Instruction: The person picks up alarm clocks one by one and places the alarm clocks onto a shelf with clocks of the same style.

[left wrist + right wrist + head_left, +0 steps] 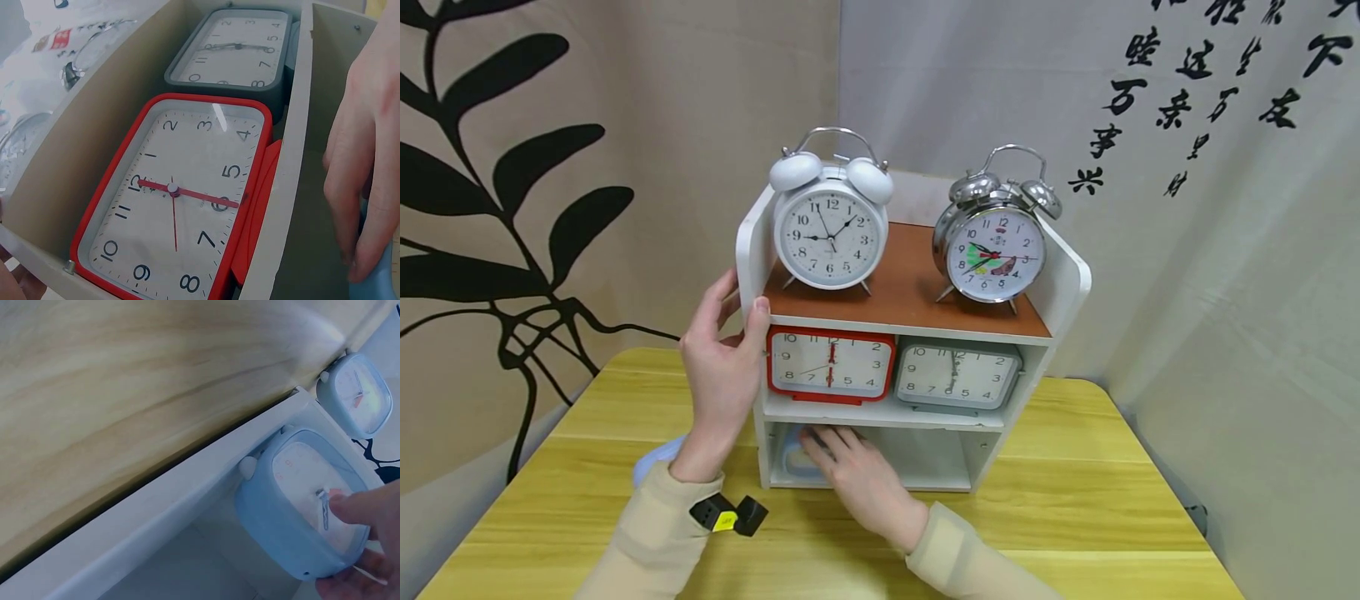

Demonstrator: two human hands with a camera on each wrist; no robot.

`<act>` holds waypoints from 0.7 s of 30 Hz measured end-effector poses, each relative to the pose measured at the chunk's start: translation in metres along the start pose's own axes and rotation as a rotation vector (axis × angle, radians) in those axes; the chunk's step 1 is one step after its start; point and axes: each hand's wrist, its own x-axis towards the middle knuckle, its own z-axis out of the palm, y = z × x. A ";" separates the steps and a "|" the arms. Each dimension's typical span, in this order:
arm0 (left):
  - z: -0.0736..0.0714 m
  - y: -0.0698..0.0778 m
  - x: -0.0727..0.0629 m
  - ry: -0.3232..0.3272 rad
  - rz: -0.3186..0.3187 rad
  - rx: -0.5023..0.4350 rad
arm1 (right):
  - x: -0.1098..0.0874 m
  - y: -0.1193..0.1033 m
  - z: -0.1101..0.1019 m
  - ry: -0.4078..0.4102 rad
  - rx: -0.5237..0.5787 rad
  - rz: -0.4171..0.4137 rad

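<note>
My left hand (724, 367) grips the left side panel of a small white shelf (992, 454), thumb at the front edge and fingers along the outside. Low in the bottom compartment, my right hand (857, 479) holds a light blue clock (269, 519) at the left end. In the right wrist view its thumb (359, 506) lies over the dial and other fingers are at the clock's edge. On the middle level a red-framed clock (169, 194) stands beside a grey-green clock (234, 50).
A white twin-bell alarm clock (831, 229) and a silver one (996, 250) stand on the brown top board (910, 267). Another light blue clock (356, 394) sits on the wooden table (1075, 500) left of the shelf, partly behind my left wrist. Printed cloth hangs behind.
</note>
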 end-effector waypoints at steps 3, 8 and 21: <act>0.000 0.001 0.000 0.006 0.000 -0.001 | 0.001 -0.001 0.001 0.007 -0.002 0.010; 0.001 0.002 0.000 0.013 -0.004 -0.005 | 0.002 -0.001 0.002 0.020 -0.020 0.016; 0.000 0.001 0.000 0.014 0.001 -0.015 | 0.006 0.000 0.001 -0.035 -0.005 0.037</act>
